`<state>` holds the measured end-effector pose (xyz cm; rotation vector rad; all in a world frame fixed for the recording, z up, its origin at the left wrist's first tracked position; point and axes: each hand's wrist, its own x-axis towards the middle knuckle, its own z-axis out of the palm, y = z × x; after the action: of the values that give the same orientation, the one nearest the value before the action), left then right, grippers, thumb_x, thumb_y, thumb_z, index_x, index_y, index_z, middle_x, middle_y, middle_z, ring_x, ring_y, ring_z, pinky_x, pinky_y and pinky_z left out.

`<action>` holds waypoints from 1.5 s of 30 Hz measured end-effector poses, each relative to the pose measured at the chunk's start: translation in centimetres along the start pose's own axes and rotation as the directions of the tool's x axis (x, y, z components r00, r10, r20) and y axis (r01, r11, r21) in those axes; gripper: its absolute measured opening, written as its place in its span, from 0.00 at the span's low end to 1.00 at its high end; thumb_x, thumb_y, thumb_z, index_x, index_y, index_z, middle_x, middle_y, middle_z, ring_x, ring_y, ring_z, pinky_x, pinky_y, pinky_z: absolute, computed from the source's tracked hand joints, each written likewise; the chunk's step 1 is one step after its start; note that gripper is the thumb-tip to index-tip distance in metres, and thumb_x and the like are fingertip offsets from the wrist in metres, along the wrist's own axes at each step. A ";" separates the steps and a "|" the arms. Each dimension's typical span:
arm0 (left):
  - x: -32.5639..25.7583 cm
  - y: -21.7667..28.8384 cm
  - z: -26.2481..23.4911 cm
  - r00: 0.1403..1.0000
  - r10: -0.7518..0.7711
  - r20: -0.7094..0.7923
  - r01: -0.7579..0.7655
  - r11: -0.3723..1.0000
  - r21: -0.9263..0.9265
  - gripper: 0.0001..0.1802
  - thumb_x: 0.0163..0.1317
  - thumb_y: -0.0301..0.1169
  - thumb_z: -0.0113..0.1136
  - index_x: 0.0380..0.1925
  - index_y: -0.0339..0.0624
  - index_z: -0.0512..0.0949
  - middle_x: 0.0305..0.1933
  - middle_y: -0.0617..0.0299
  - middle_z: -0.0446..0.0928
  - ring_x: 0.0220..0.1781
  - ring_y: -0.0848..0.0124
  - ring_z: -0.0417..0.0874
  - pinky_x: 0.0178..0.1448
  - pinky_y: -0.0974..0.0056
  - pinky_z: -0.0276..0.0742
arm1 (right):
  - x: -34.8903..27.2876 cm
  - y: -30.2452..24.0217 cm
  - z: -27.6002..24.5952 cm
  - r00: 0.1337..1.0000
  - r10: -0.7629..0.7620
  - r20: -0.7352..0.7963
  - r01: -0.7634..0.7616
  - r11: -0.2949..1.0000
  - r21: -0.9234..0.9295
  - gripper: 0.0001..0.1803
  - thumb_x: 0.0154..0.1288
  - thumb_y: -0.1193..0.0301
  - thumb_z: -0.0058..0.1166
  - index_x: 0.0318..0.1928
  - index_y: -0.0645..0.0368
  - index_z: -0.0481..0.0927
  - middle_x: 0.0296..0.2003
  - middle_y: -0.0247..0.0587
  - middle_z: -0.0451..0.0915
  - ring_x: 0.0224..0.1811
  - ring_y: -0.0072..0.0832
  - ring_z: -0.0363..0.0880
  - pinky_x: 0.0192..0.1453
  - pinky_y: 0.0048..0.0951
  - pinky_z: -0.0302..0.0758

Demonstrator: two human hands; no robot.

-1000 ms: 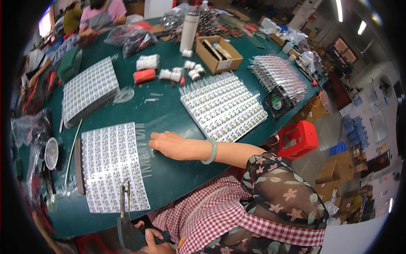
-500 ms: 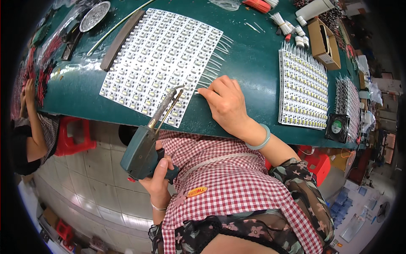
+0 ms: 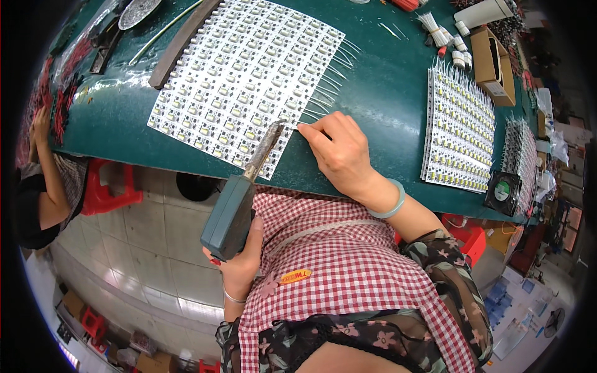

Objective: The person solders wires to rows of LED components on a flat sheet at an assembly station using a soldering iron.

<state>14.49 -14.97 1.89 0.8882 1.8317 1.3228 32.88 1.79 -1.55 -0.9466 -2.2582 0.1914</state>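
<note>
My left hand grips a grey-green soldering gun by its body. The gun's metal tip points up over the near right corner of a white panel of small circuit boards. My right hand, with a pale green bangle on the wrist, rests on the green table. Its fingers pinch a thin white wire at the panel's right edge, close to the gun's tip. More thin wires stick out along that edge.
A second board panel with upright wires lies to the right, with a small black fan by it. A cardboard box and white wire bundles sit farther back. Another person sits at the left on a red stool.
The view has swung down from the whole table to the near edge. The soldering gun has risen, so its tip is at the panel's corner. My right hand has closed its fingers on a wire.
</note>
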 end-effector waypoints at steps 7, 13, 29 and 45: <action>0.1 1.0 0.5 0.998 -0.056 0.003 0.056 0.996 0.071 0.16 0.52 0.24 0.74 0.40 0.31 0.83 0.40 0.55 0.84 0.36 0.69 0.85 0.40 0.66 0.78 | -0.1 0.1 0.3 0.999 0.019 -0.028 -0.018 0.999 0.040 0.11 0.51 0.81 0.58 0.37 0.62 0.83 0.29 0.37 0.75 0.32 0.31 0.74 0.34 0.31 0.70; 0.0 0.7 0.6 1.000 -0.017 0.022 0.013 0.984 0.180 0.16 0.52 0.24 0.75 0.40 0.31 0.83 0.43 0.54 0.83 0.37 0.66 0.84 0.42 0.65 0.78 | 0.0 0.1 0.3 0.999 0.031 -0.029 -0.030 0.998 0.055 0.11 0.50 0.82 0.58 0.37 0.62 0.83 0.29 0.37 0.75 0.32 0.32 0.75 0.35 0.32 0.72; 1.7 2.6 0.7 0.979 0.122 0.164 -0.146 0.978 0.148 0.09 0.53 0.20 0.69 0.35 0.31 0.81 0.31 0.57 0.80 0.28 0.72 0.80 0.32 0.68 0.74 | 0.0 -0.1 0.0 1.000 0.025 0.000 -0.025 0.999 0.043 0.13 0.49 0.81 0.59 0.39 0.64 0.83 0.31 0.37 0.76 0.34 0.32 0.74 0.36 0.31 0.72; -0.3 0.4 -0.1 0.979 0.175 0.102 -0.195 0.951 0.239 0.19 0.58 0.17 0.65 0.51 0.30 0.78 0.31 0.62 0.79 0.23 0.79 0.73 0.27 0.72 0.65 | -0.1 -0.1 0.1 0.999 0.039 0.000 -0.039 0.999 0.035 0.15 0.48 0.81 0.58 0.40 0.63 0.83 0.32 0.38 0.77 0.35 0.33 0.75 0.38 0.31 0.74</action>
<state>14.62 -15.15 2.38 1.2544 1.9167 1.1639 32.80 1.69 -1.66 -0.9724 -2.2300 0.2477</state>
